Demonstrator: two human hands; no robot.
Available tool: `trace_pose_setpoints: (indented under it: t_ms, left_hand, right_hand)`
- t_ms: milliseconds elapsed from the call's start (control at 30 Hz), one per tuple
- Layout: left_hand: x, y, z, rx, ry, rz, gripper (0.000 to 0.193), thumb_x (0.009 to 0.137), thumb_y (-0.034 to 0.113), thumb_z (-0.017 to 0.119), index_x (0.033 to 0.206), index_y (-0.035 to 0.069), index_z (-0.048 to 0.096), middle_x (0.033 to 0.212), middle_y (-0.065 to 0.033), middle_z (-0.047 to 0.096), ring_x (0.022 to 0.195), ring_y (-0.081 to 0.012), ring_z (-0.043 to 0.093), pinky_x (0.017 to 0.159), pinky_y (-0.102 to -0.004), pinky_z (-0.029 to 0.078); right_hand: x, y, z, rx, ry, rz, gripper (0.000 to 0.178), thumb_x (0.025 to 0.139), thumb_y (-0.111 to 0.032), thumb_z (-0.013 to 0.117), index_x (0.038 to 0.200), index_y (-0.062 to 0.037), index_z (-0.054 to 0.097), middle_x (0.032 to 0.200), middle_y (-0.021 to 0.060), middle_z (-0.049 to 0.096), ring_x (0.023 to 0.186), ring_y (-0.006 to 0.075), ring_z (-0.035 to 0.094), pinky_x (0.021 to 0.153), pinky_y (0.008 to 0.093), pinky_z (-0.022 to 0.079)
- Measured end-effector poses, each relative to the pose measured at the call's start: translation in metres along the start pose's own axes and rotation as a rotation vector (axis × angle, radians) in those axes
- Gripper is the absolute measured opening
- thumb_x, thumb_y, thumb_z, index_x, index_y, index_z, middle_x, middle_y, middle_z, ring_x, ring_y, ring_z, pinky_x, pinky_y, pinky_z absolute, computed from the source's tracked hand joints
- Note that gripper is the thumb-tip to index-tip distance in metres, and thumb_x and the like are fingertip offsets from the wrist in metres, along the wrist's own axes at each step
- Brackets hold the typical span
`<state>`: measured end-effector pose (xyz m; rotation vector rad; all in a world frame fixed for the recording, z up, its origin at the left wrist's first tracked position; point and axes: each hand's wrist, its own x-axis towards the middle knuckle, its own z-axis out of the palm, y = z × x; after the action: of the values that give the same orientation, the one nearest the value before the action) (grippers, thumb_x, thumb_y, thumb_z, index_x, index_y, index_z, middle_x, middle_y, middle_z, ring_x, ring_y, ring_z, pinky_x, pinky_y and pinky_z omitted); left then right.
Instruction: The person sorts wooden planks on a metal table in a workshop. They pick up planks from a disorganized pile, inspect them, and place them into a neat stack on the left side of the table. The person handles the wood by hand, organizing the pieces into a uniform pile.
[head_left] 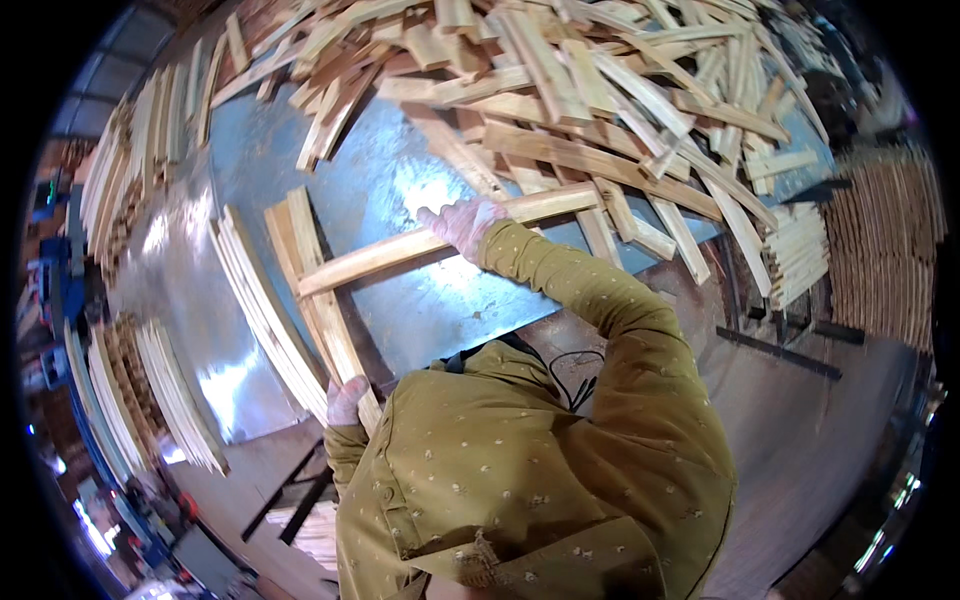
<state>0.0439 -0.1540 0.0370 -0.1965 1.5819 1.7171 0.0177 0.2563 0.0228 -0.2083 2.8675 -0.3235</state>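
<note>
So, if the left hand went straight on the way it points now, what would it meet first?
Beyond the board it already touches, the left hand would probably meet the crosswise plank held by the right hand; relative height is unclear.

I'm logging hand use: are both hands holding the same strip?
No, the right hand grips a crosswise strip while the left hand touches a different board.

Our right arm point(640, 320) stretched forward, elbow bent outward, forearm angled inward across our front. Right hand point(464, 226) well ahead of torso point(480, 440), back of it upward, fingers toward left, curled in grip. Our left hand point(347, 402) low, near torso's left side, closed in grip. Only short stretch of left forearm point(345, 448) showing.
</note>
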Motion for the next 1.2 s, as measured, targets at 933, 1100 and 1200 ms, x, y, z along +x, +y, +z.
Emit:
trace_pose_setpoints:
  t_ms: [933, 1100, 1200]
  left_hand:
    - [0.058, 0.039, 0.097, 1.076, 0.575, -0.328, 0.126, 0.075, 0.060, 0.071, 0.153, -0.001, -0.008, 0.154, -0.0289, 0.024, 0.143, -0.0372, 0.030, 0.114, -0.0432, 0.032]
    - [0.060, 0.005, 0.069, 0.868, 0.726, -0.115, 0.089, 0.086, 0.046, 0.068, 0.152, 0.006, 0.022, 0.149, -0.0266, 0.036, 0.136, -0.0403, 0.040, 0.110, -0.0444, 0.037]
    - [0.058, 0.006, 0.064, 0.817, 0.710, -0.121, 0.084, 0.087, 0.043, 0.067, 0.150, 0.006, 0.027, 0.148, -0.0261, 0.038, 0.132, -0.0411, 0.045, 0.108, -0.0449, 0.039]
  right_hand:
    - [0.015, -0.009, -0.016, 0.223, -0.005, 0.732, 0.074, 0.087, -0.022, 0.065, 0.150, -0.0084, 0.028, 0.135, 0.0225, 0.049, 0.120, 0.0369, 0.053, 0.097, 0.0455, 0.048]
    - [-0.047, -0.107, 0.005, 0.683, -0.039, 0.465, 0.075, 0.085, -0.017, 0.065, 0.149, -0.0056, 0.027, 0.132, 0.0246, 0.048, 0.116, 0.0403, 0.056, 0.098, 0.0463, 0.049]
    - [-0.020, -0.139, 0.014, 0.643, -0.101, 0.372, 0.083, 0.084, -0.024, 0.066, 0.150, 0.0011, 0.022, 0.139, 0.0272, 0.043, 0.126, 0.0401, 0.048, 0.104, 0.0430, 0.045]
